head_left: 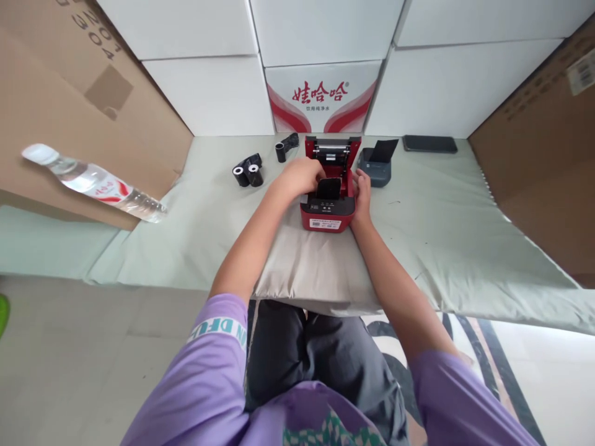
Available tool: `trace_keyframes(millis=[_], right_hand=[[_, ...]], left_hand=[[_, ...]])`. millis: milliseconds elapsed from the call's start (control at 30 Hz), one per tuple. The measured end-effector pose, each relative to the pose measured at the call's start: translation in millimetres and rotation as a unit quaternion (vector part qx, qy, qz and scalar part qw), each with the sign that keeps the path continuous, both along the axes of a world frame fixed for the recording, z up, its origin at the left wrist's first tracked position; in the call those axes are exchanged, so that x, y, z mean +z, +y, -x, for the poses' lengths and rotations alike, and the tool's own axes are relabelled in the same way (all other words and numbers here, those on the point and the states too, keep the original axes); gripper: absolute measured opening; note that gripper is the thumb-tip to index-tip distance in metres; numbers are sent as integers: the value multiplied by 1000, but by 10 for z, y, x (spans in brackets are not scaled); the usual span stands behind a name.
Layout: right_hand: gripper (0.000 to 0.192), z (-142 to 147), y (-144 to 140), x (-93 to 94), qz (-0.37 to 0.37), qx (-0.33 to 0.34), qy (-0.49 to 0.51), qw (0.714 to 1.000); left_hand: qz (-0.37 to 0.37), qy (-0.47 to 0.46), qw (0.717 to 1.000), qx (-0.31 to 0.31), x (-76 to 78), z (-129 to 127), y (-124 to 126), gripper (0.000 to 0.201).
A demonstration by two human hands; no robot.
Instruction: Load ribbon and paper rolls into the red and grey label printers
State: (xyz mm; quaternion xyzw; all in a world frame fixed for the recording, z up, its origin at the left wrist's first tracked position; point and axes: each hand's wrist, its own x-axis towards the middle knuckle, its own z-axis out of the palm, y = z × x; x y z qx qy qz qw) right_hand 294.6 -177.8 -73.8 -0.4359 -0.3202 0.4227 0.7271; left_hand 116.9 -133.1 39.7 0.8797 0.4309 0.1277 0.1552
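Red plastic label printer sits at centre of the table, lid flipped up at the back, w/ both hands on it. Left hand reaches over the open top, fingers curled down around a black roll piece in the printer's bay; looks like a grasp, tho the fingertips are hidden so can't tell how tight. Right hand lies flat against the printer's right side, fingers loosely closed along the casing, bracing it, not wrapped round anything.

Printer rests on a beige folded cloth at the near table edge, which lies on a pale green table cover. Just right of the printer, touching or nearly so, is a grey printer w/ its black flap raised. Further right, well apart, a dark phone lies flat near the back wall.

Left of the red lid: a small black roll w/ a loose tail, and nearer left two black rolls side by side, touching.

Far left, a clear water bottle lies tilted against a brown cardboard box. White cartons stack along the back, one w/ red print right behind the printer. More cardboard on the right.

Person wears purple sleeves and dark trousers.
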Motion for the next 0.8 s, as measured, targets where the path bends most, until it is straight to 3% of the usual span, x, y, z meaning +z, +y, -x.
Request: trace_keyframes(millis=[67,200,333,500,633,800], right_hand=[[83,-3,-3,7,8,0,-4,1000],[83,-15,4,-2,5,-1,-23,1000],[81,-23,0,-14,12,-2,-48,999],[75,-30,-22,-1,9,-1,-52,999],[71,-35,-1,-12,-5,-2,-56,998],[71,-48,41,-61,3,7,-53,999]], left_hand=[[-1,23,1000,2,-27,-80,19,12],[30,-14,999,-11,-76,-138,-27,15],[43,-13,999,-22,32,-134,-109,17],[65,-30,996,-55,245,-54,-213,14],[52,-65,995,-56,535,92,-398,19],[-41,-176,983,39,918,537,-536,45]])
